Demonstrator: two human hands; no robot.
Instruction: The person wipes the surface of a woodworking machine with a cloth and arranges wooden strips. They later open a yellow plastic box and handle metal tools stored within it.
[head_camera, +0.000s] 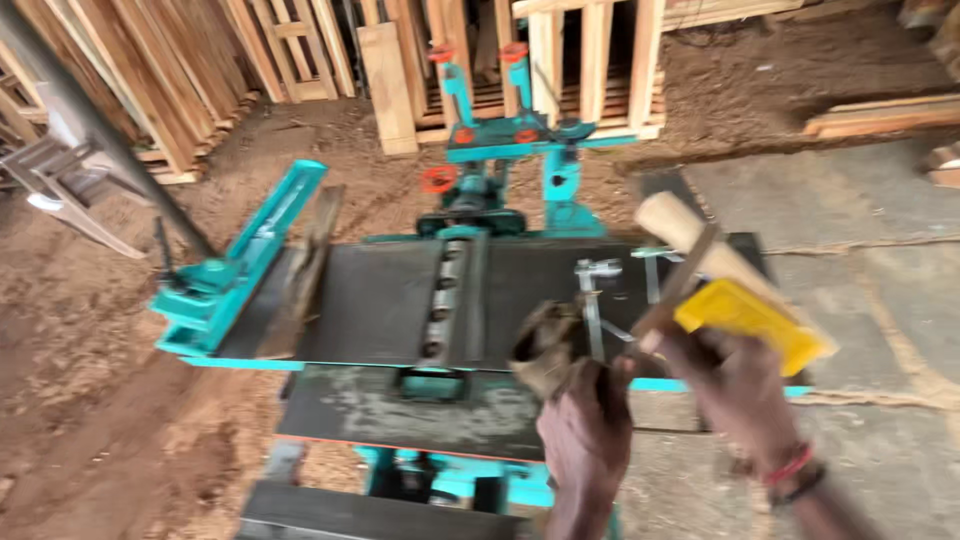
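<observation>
Head view, looking down: I see my two bare hands held out over a teal woodworking planer (470, 300) that stands on a sawdust-covered floor (90, 400). My left hand (585, 435) is closed around a small, dark, rough chunk of wood (545, 345), which rises from my fist just above the planer's dark table, near its front edge. My right hand (735, 390), with a red band at the wrist, is closed around several tools at once: a pale wooden handle (690, 235) that angles up and away, a yellow block-shaped tool (750, 320) lying against it, and a thin dark metal blade (680, 285) crossing between them. The picture is blurred, so I cannot tell exactly what each tool is. The two hands sit close together, the tools just right of the wood chunk. A weathered plank (300, 275) lies along the planer's left side. Beyond the machine, wooden frames (590, 60) lean in stacks, and a white plastic chair (60, 170) stands at far left.
</observation>
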